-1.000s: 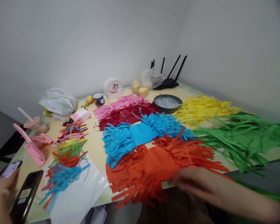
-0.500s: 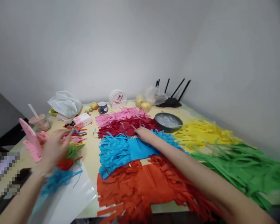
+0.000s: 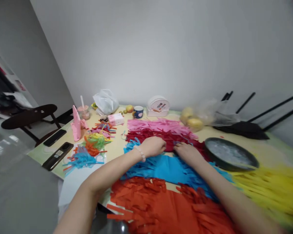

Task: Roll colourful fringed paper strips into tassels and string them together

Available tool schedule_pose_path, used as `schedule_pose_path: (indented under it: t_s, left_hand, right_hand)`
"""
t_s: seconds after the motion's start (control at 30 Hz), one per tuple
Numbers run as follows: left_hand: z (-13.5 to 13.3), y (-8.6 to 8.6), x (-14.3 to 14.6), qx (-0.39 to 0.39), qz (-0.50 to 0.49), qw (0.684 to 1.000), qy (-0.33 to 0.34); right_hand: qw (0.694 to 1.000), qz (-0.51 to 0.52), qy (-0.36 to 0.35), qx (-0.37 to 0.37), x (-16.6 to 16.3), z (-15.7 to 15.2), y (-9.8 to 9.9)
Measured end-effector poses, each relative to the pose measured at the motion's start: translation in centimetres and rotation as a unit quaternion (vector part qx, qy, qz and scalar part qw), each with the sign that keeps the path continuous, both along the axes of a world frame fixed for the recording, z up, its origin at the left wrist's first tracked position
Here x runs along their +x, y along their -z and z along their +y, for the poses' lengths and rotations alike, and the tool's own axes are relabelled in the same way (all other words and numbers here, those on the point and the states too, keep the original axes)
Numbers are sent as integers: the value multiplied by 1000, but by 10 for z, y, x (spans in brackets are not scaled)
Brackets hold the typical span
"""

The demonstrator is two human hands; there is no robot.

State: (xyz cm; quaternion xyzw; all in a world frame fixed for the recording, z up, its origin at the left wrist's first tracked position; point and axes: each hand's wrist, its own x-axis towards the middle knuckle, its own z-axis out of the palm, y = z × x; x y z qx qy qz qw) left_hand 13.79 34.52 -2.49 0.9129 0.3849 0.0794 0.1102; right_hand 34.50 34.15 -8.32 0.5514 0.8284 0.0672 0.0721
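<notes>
Left hand [image 3: 154,146] has joined right hand [image 3: 187,153] at fringed dark-red paper [image 3: 169,143]; two-handed work likely; can't tell fingers' hold.

hands [image 3: 154,147] 2 | fringed sheets [image 3: 172,169] 5 | phones [image 3: 55,137] 2 | mug [image 3: 139,112] 1 | bowl [image 3: 217,160] 1 | black rods [image 3: 245,102] perhaps 5

Fringed sheets [image 3: 172,170] lie in rows on tbl [image 3: 118,139], bowl [image 3: 230,154] on R, router [image 3: 244,130] beyond it. Far side, L to R: drink cup [image 3: 85,113], bag [image 3: 105,101], mug [image 3: 138,112], holder [image 3: 158,112]. 2 phones [image 3: 58,156] at L edge, w/ loose strips [image 3: 84,159] just R.
</notes>
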Motion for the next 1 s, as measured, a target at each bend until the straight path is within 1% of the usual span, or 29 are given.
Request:
schedule_pose_path:
  t_s: [0.1,0.17,0.27,0.37,0.47,0.57,0.67,0.77,0.87,0.93,1.0]
  left_hand:
    - [18,19,27,-31,22,999,2]
    - [27,32,36,-40,42,998,0]
    - [37,44,39,-32,67,997,-13]
    - [44,47,38,-18,80,996,-33]
    - [48,46,40,-5,79,995,-61]
    - [50,44,44,17,62,993,-104]
    - [49,38,49,48,20,987,-153]
    - [47,29,52,84,-47,977,-190]
    - [46,18,47,115,-124,960,-225]
    - [47,11,37,130,-173,945,-247]
    - [51,4,21,138,-222,927,-268]
  right_hand:
    - [1000,16,24,-4,2,3,-7]
    - [998,34,45,-9,4,6,-9]
    - [995,70,66,-13,8,12,-11]
    - [991,111,71,-18,11,16,-14]
    - [986,147,76,-22,16,17,-19]
    - [980,176,88,-2,15,10,-24]
    - [975,203,86,26,-3,-5,-25]
    - [970,229,80,10,-30,-13,-16]
    - [957,261,124,-17,-49,-4,-3]
    - [941,289,171,-31,-51,11,2]
    - [921,320,219,-40,-48,26,3]
